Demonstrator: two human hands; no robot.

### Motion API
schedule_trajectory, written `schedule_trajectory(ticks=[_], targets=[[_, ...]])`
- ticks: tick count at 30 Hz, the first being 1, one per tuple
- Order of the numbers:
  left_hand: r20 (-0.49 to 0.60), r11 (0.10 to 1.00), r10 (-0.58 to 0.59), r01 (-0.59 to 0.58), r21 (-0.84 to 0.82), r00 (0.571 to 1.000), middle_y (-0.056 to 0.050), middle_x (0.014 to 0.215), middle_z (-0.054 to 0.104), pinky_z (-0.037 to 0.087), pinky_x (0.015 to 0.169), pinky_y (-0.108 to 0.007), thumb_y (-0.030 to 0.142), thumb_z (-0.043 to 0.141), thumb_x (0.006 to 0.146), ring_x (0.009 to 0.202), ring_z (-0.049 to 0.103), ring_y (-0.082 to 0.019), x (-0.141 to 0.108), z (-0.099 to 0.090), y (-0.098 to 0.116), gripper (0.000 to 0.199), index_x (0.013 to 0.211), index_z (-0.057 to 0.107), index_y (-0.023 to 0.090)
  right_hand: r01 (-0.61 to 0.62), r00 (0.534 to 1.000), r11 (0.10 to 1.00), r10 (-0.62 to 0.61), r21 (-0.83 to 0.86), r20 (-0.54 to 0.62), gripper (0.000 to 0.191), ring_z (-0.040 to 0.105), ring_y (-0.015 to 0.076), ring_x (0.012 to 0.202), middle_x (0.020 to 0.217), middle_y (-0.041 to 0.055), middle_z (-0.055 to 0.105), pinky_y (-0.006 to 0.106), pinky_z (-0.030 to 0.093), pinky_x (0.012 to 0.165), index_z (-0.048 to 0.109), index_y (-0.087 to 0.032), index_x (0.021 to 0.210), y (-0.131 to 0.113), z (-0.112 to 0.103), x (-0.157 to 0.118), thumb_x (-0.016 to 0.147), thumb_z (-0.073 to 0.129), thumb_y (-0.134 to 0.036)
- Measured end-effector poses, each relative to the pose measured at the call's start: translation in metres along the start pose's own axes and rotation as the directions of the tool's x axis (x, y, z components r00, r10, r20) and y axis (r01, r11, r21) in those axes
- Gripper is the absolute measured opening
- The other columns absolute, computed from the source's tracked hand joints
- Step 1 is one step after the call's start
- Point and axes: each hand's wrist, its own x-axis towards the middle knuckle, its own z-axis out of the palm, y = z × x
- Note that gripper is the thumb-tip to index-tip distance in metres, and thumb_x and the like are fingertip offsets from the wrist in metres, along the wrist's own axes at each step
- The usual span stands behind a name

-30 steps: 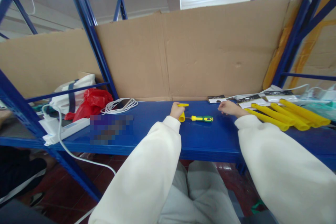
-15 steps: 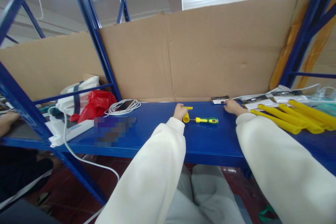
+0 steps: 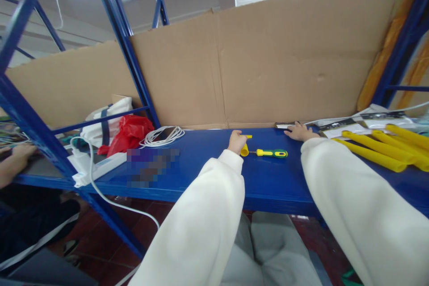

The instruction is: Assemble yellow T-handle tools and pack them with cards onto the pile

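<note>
My left hand (image 3: 237,142) is closed round a yellow piece (image 3: 245,150) on the blue table (image 3: 214,174). Just right of it lies a screwdriver (image 3: 272,153) with a green and yellow handle, its shaft pointing at the yellow piece. Farther right, my right hand (image 3: 299,132) has its fingers spread, palm down, at a small black and white packet (image 3: 284,125) near the cardboard wall.
Yellow tubes (image 3: 378,149) and white packets with black labels (image 3: 342,128) lie at the right. Coiled white cable (image 3: 162,136), a red bag (image 3: 130,132) and a power strip (image 3: 107,165) are at the left. Another person's hand (image 3: 16,161) shows far left.
The fingers of my right hand have spread out over the packet. My left hand still holds the yellow piece. The whole view has shifted slightly.
</note>
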Motion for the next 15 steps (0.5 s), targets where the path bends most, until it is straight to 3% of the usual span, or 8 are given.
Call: schedule_trajectory(ticks=[6, 15], targets=[[-0.003, 1.0, -0.012, 0.012, -0.016, 1.0, -0.013, 0.117, 0.065, 0.051, 0.085, -0.029, 0.003, 0.06, 0.074, 0.106, 0.065, -0.023, 0.003, 0.0, -0.001, 0.041, 0.114, 0.057, 0.014, 0.008, 0.999, 0.997, -0.006, 0.072, -0.032, 0.06, 0.024, 0.0426, 0.145, 0.162, 0.0132, 0.023, 0.066, 0.025, 0.111, 0.044, -0.03, 0.148, -0.007, -0.005, -0.012, 0.092, 0.042, -0.054], [-0.032, 0.999, 0.012, -0.014, -0.048, 0.999, -0.015, 0.117, 0.064, 0.05, 0.088, -0.03, 0.004, 0.067, 0.072, 0.109, 0.066, -0.025, 0.006, 0.001, -0.003, 0.034, 0.104, 0.061, 0.013, 0.114, 0.989, 0.987, -0.102, 0.113, -0.105, 0.06, 0.026, 0.0431, 0.144, 0.163, 0.0111, 0.019, 0.062, 0.029, 0.11, 0.047, -0.032, 0.146, -0.013, -0.011, -0.037, 0.089, 0.051, -0.051]])
